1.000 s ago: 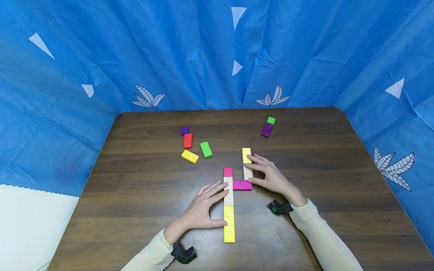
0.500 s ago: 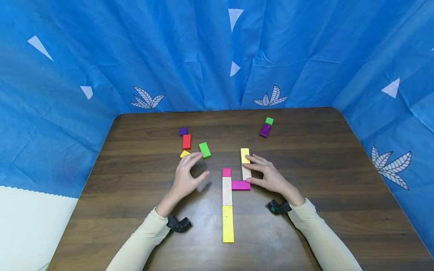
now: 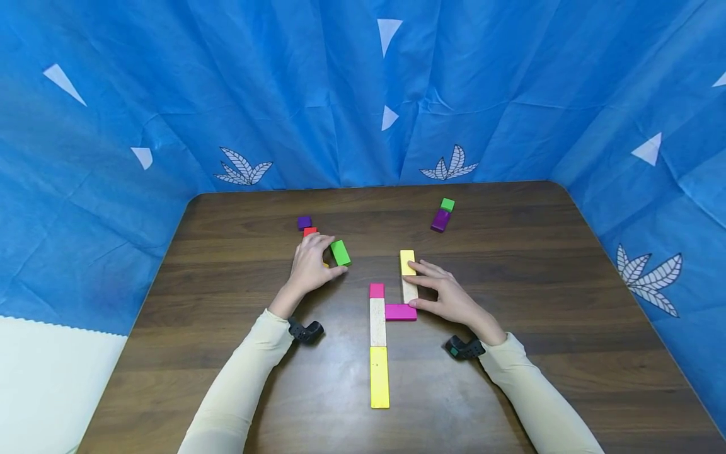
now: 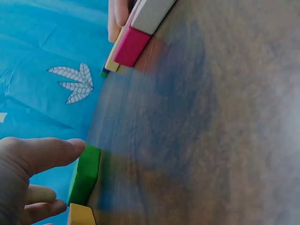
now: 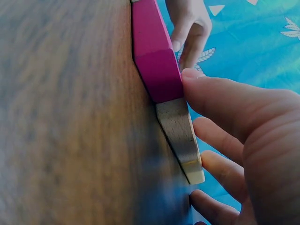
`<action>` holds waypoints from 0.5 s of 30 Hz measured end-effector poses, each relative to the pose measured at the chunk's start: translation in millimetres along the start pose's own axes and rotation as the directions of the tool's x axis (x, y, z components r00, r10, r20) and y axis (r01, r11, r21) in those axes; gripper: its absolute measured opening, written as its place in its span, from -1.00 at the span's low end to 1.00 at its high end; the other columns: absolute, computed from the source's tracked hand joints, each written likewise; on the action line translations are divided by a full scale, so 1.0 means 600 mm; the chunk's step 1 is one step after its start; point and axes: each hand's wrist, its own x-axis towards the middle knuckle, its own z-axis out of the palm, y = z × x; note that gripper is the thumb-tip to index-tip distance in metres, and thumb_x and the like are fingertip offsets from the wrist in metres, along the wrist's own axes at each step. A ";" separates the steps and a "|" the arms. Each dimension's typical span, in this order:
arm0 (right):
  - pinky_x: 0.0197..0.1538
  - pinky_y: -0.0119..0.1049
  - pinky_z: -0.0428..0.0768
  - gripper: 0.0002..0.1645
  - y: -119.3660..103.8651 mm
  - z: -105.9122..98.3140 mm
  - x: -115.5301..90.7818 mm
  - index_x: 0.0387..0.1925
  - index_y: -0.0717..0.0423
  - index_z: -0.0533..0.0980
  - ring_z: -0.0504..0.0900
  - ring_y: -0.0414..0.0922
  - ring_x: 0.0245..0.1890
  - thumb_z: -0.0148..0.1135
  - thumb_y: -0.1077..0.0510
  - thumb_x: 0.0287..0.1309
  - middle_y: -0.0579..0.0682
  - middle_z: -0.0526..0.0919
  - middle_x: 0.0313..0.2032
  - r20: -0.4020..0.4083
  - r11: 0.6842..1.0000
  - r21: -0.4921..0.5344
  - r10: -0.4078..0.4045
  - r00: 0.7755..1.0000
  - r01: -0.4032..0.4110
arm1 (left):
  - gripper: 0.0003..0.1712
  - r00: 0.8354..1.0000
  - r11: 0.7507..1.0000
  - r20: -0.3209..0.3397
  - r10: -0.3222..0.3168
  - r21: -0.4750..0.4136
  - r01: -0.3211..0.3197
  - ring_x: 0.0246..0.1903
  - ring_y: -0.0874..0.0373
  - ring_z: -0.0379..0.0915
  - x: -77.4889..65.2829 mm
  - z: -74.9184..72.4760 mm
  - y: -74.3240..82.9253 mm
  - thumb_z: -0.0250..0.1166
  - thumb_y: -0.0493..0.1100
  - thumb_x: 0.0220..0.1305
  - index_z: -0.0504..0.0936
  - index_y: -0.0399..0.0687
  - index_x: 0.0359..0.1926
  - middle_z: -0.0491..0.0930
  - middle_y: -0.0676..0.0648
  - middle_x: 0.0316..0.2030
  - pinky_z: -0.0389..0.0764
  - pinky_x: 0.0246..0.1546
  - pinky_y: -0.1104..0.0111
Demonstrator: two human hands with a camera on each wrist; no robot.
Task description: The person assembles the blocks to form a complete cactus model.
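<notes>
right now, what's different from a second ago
The left hand came off the long white block and long yellow block, moving forward and left to the larger green block; whether it grips is unclear. The right hand stayed at the magenta bar; no block clearly shifted.
</notes>
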 end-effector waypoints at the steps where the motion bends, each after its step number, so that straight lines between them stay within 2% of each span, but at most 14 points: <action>1: 0.36 0.36 0.10 -0.34 0.000 0.000 0.000 0.23 0.03 0.52 0.12 0.15 0.48 0.43 -0.02 0.08 0.07 0.33 0.41 0.001 1.000 -0.002 0.000 1.000 0.000 | -0.14 1.000 1.000 0.000 -0.007 0.002 0.007 0.30 -0.18 0.25 0.001 0.001 -0.001 0.55 0.06 -0.11 0.53 -0.25 0.20 0.54 -0.26 0.14 0.29 0.28 -0.12; 9: 0.37 0.36 0.09 -0.34 -0.001 -0.001 0.000 0.24 0.01 0.51 0.11 0.15 0.48 0.42 -0.03 0.09 0.07 0.32 0.42 0.007 1.000 0.001 0.006 1.000 -0.006 | -0.22 0.999 0.999 0.000 -0.033 0.020 0.033 0.32 -0.19 0.24 0.005 0.006 -0.008 0.55 0.02 -0.14 0.60 -0.31 0.11 0.61 -0.27 0.06 0.30 0.27 -0.11; 15: 0.36 0.35 0.11 -0.34 0.000 0.000 0.000 0.24 0.02 0.52 0.11 0.16 0.48 0.42 -0.01 0.08 0.07 0.32 0.42 0.002 1.000 0.002 -0.003 1.000 0.003 | -0.26 0.999 0.999 -0.040 -0.016 -0.034 0.015 0.30 -0.18 0.28 0.005 0.013 -0.013 0.57 -0.04 -0.16 0.63 -0.34 0.07 0.65 -0.26 0.02 0.29 0.30 -0.08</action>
